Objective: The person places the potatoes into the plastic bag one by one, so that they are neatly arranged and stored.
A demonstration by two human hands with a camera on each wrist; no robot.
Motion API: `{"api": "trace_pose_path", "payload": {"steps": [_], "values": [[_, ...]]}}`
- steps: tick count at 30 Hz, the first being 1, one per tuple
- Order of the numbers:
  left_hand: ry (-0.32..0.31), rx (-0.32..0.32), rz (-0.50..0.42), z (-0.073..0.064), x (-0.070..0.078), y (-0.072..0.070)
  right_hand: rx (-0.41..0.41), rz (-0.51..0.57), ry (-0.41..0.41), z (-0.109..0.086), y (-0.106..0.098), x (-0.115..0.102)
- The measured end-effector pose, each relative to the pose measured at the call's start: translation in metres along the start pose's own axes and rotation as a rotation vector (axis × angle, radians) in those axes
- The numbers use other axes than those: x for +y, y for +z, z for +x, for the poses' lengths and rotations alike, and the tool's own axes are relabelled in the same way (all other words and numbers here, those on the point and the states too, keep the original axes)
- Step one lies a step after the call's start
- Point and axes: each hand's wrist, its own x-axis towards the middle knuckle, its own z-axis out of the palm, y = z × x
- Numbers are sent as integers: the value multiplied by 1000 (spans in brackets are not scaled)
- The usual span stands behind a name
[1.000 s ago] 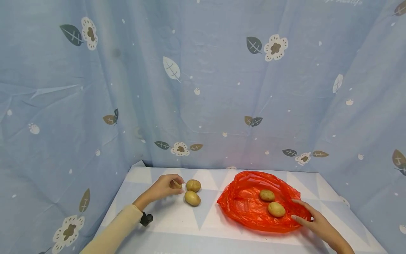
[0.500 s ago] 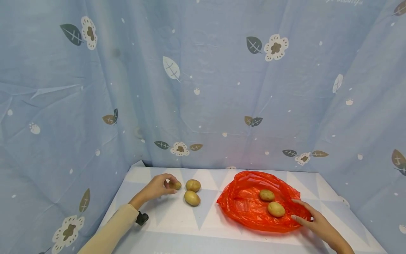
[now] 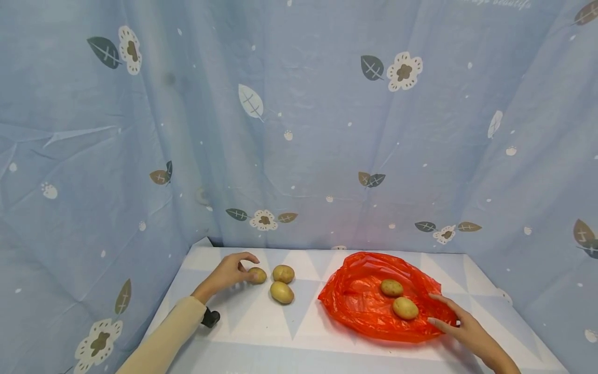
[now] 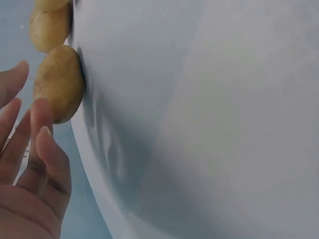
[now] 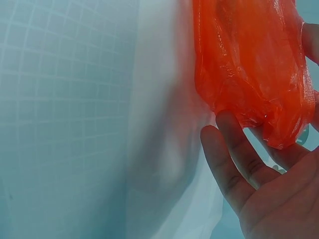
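A person's cream long sleeve (image 3: pixel 168 335) reaches forward over a pale table with a triangle pattern (image 3: pixel 261 356), to the left of a crumpled, bright red plastic bag (image 3: pixel 357 301). At the bag's right edge is the right hand (image 3: pixel 469 328), fingers and thumb spread wide, touching the plastic. Inside the open bag lie a smooth yellow-brown oval potato (image 3: pixel 405 308) and, just behind it, a smaller brownish one (image 3: pixel 391 288). Left of the bag, on the table, sits a yellow oval potato (image 3: pixel 282 293). Farther left, the left hand (image 3: pixel 229 272) has its fingers apart beside a small tan potato (image 3: pixel 259 275); whether the fingertips touch it, I cannot tell. A rounded brown potato (image 3: pixel 283 274) sits behind the yellow one. Beyond the bag hangs a blue curtain printed with flowers and leaves (image 3: pixel 308 135).
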Motion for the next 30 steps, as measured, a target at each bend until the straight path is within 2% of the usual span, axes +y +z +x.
{"api": "trace_pose_path", "payload": {"steps": [5, 15, 22, 30], "values": [[-37, -28, -22, 3, -6, 2, 3, -9, -12, 0, -1, 0], [-107, -19, 0, 8, -15, 7, -2, -14, -8, -1, -1, -2], [-85, -35, -1, 10, -15, 7, -3, -16, -12, -1, 0, -2], [-52, -25, 34, 13, -14, 12, -5, -25, -46, -1, -1, -2]]}}
